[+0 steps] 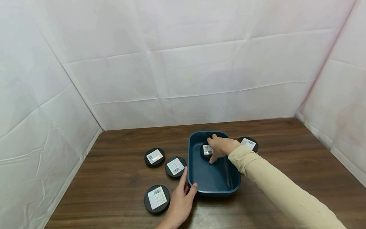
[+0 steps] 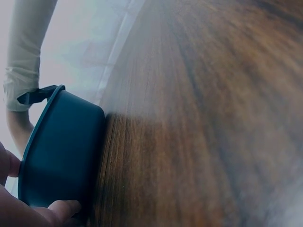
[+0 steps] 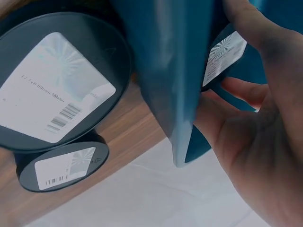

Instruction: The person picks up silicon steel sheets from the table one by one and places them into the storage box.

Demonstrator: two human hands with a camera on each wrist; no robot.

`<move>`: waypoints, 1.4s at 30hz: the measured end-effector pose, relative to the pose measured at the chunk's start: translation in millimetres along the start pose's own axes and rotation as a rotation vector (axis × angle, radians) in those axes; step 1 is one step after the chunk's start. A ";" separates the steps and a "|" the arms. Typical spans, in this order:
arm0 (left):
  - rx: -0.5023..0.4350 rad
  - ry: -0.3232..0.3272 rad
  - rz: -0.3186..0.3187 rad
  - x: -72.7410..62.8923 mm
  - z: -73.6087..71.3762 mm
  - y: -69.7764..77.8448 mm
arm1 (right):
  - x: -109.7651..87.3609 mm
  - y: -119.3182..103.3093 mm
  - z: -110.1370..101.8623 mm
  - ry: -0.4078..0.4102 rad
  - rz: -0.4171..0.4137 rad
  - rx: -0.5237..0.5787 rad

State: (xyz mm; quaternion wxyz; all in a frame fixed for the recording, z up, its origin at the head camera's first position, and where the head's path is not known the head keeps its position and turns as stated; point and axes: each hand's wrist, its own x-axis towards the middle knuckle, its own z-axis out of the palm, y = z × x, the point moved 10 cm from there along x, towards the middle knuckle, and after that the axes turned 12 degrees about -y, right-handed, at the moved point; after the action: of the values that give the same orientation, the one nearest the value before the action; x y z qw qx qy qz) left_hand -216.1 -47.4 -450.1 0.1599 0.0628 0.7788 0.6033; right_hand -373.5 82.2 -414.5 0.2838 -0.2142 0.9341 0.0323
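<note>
My right hand reaches into a dark blue rectangular tub and grips a flat round black tin with a white barcode label, near the tub's back end. In the right wrist view the thumb and fingers are around this labelled tin, behind the tub wall. My left hand holds the tub's near left corner, its thumb and fingers on either side of that corner. In the left wrist view, fingers touch the tub's outer wall.
Left of the tub lie three similar labelled tins: one at the back, one beside the tub, one nearer. Right of it are a tin and, in the right wrist view, another tin. White sheeting encloses the wooden table.
</note>
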 end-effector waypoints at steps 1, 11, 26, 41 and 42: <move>0.001 0.000 0.001 -0.4 0.4 -0.1 | 0.1 -0.1 0.8 -0.002 0.004 -0.008; 0.007 0.001 0.002 -0.5 0.3 -1.3 | -0.4 -2.3 0.1 0.006 0.009 -0.050; 0.000 -0.008 -0.024 -0.9 3.0 -4.4 | -26.0 -6.7 -18.6 0.076 -0.051 0.104; 0.019 -0.002 -0.031 -2.3 1.9 -3.2 | -67.6 18.2 -38.8 0.375 -0.152 0.106; 0.019 -0.003 -0.032 -2.3 1.9 -3.4 | -70.6 20.4 -38.6 0.391 -0.156 0.117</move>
State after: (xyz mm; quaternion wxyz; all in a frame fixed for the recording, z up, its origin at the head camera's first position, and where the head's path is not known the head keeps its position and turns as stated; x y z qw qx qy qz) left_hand -213.0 -47.2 -453.4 0.1698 0.0528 0.7853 0.5930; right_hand -349.2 120.6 -345.1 0.1105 -0.2712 0.9523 -0.0861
